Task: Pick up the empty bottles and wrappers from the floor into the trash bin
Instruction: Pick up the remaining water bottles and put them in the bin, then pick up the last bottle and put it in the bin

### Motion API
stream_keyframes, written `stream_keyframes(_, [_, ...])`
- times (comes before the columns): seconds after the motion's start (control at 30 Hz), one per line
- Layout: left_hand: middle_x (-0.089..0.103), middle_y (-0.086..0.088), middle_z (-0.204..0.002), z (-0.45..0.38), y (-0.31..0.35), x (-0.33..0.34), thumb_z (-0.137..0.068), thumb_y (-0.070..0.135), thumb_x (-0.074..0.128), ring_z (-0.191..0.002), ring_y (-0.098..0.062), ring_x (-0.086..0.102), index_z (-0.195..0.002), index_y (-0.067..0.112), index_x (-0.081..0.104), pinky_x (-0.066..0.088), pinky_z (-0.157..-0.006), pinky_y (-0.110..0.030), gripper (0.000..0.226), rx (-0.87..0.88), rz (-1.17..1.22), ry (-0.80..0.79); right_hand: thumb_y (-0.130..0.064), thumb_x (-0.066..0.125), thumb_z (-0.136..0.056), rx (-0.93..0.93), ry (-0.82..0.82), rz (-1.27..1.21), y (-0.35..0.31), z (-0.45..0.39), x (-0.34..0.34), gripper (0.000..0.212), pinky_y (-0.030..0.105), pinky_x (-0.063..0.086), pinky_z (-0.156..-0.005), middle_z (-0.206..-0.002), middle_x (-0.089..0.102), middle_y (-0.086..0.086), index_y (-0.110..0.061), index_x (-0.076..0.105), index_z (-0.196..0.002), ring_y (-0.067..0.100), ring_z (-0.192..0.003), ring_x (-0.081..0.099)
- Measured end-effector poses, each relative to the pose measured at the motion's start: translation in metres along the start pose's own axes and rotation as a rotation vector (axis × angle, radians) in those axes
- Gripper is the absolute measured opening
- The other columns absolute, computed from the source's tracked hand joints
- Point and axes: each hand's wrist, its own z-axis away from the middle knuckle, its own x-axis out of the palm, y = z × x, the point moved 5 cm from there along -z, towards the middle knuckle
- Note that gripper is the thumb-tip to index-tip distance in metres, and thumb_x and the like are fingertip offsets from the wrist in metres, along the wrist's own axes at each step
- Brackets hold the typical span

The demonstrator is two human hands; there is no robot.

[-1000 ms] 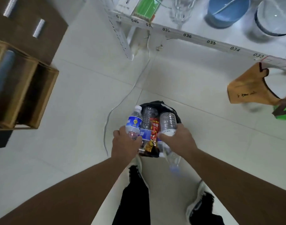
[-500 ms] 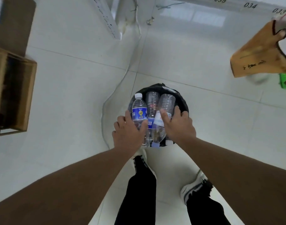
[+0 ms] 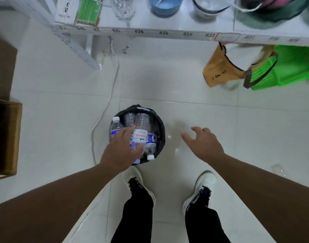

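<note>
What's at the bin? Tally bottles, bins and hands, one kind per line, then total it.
Bottles seen in the bin: 4
Trash bin: 1
Hands: 2, left hand and right hand
Total: 7

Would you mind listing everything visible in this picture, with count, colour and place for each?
Trash bin: one, black-lined, on the floor ahead of the feet.
Bottles: at least four, clear plastic, standing packed in the bin.
Cable: one, white, along the floor left of the bin.
Table: one, white with a numbered edge, at top.
Bowl: one, blue, on the table.
Glass: one, clear, on the table.
Bags: one tan, one green, below the table edge at right.
Left hand: over the bottles, grip unclear.
Right hand: open, empty, right of the bin.
Shoes: two, white and black.
</note>
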Motion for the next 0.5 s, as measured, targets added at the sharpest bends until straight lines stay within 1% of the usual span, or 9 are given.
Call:
stream_keyframes(0.07, [0.046,0.005,-0.151,-0.005,0.035,0.009,-0.093,0.059,0.059,-0.135,-0.023,0.047,-0.156,0.032,0.037,0.050,-0.103,-0.048,0.072,0.059,-0.035,-0.036,-0.081,0.048,-0.092,0.036,-0.005,-0.049,0.037,0.010,-0.017,0.083,0.052,0.047,-0.108,-0.153,0.050,0.008,-0.030,0.048,-0.158,0.033,-0.141,0.050])
stream_keyframes(0.13, [0.047,0.002,-0.154,-0.013,0.076,0.021,-0.093,0.059,0.059,-0.142,-0.023,0.042,-0.159,0.030,0.037,0.045,-0.110,-0.048,0.075,0.135,-0.072,-0.078,-0.081,0.051,-0.089,0.077,-0.011,-0.104,0.077,0.022,-0.033,0.085,0.052,0.048,-0.110,-0.155,0.049,0.007,-0.032,0.047,-0.159,0.033,-0.141,0.051])
stream_keyframes(0.23, [0.048,-0.001,-0.154,-0.020,0.144,0.044,-0.093,0.061,0.060,-0.145,-0.026,0.042,-0.161,0.027,0.039,0.039,-0.118,-0.046,0.079,0.266,-0.157,-0.163,-0.087,0.051,-0.077,0.159,-0.010,-0.188,0.138,0.048,-0.058,0.096,0.050,0.048,-0.111,-0.156,0.047,0.004,-0.038,0.045,-0.159,0.030,-0.141,0.053])
stream_keyframes(0.33, [0.046,0.000,-0.157,-0.016,0.216,0.067,-0.092,0.066,0.057,-0.146,-0.026,0.043,-0.161,0.031,0.037,0.037,-0.120,-0.043,0.080,0.375,-0.215,-0.232,-0.092,0.051,-0.068,0.234,0.014,-0.291,0.204,0.082,-0.079,0.102,0.047,0.047,-0.110,-0.156,0.046,0.000,-0.044,0.043,-0.159,0.027,-0.141,0.052])
stream_keyframes(0.4, [0.045,0.000,-0.159,-0.009,0.261,0.084,-0.094,0.066,0.056,-0.145,-0.027,0.043,-0.162,0.031,0.036,0.036,-0.120,-0.043,0.079,0.458,-0.277,-0.263,-0.092,0.055,-0.067,0.300,0.018,-0.343,0.249,0.104,-0.087,0.104,0.047,0.047,-0.111,-0.157,0.045,0.001,-0.045,0.041,-0.159,0.028,-0.142,0.052])
stream_keyframes(0.5, [0.040,0.006,-0.161,0.009,0.327,0.111,-0.090,0.076,0.045,-0.145,-0.023,0.041,-0.162,0.037,0.030,0.040,-0.117,-0.048,0.083,0.519,-0.361,-0.333,-0.086,0.064,-0.073,0.418,0.050,-0.460,0.318,0.140,-0.091,0.100,0.046,0.046,-0.113,-0.158,0.044,0.003,-0.042,0.041,-0.160,0.029,-0.143,0.051])
